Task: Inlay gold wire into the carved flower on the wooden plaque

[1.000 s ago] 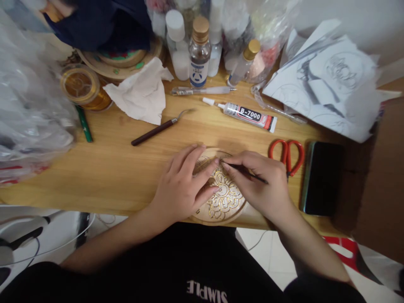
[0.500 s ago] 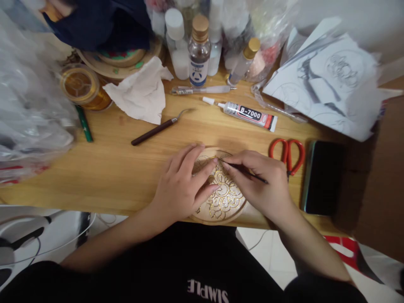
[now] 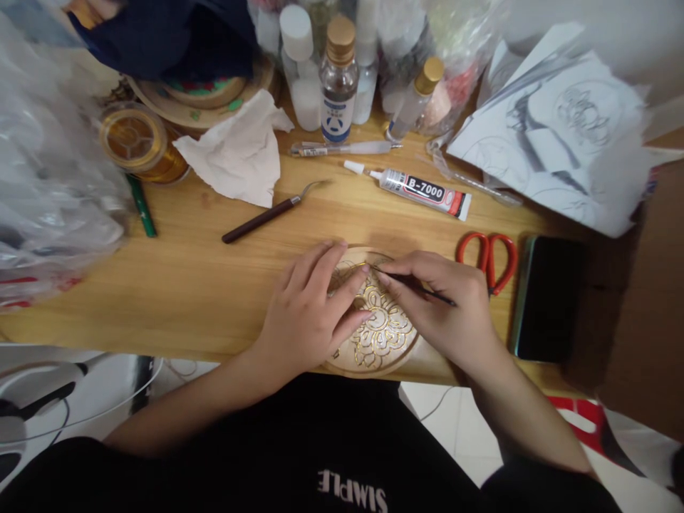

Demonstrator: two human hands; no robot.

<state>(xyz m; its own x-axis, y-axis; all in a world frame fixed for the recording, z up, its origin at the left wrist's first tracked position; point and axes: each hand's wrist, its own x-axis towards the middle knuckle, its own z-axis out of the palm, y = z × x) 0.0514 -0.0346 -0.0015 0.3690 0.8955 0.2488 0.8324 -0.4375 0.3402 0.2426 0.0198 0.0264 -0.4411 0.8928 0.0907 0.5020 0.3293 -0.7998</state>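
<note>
A round wooden disc (image 3: pixel 368 365) lies near the table's front edge, bearing a flower pattern (image 3: pixel 378 320) outlined in gold wire. My left hand (image 3: pixel 306 306) rests over the disc's left side with its fingers spread. Its index fingertip touches the disc's upper part, near a strand of gold wire. Pinched in my right hand (image 3: pixel 446 296) are slim black tweezers (image 3: pixel 420 286), pointing left at that same spot. Their tips almost meet my left index finger; whether they grip the wire cannot be made out. My hands hide parts of the disc.
Behind the disc lie a dark-handled curved tool (image 3: pixel 261 219), a B-7000 glue tube (image 3: pixel 425 192) and a pen (image 3: pixel 347 149). Red-handled scissors (image 3: pixel 489 263) and a phone (image 3: pixel 548 299) are at right. A gold wire spool (image 3: pixel 142 146), crumpled tissue (image 3: pixel 240 153) and bottles (image 3: pixel 339 85) stand farther back.
The view has shifted very slightly. Both hands and the tweezers keep nearly the same place over the disc.
</note>
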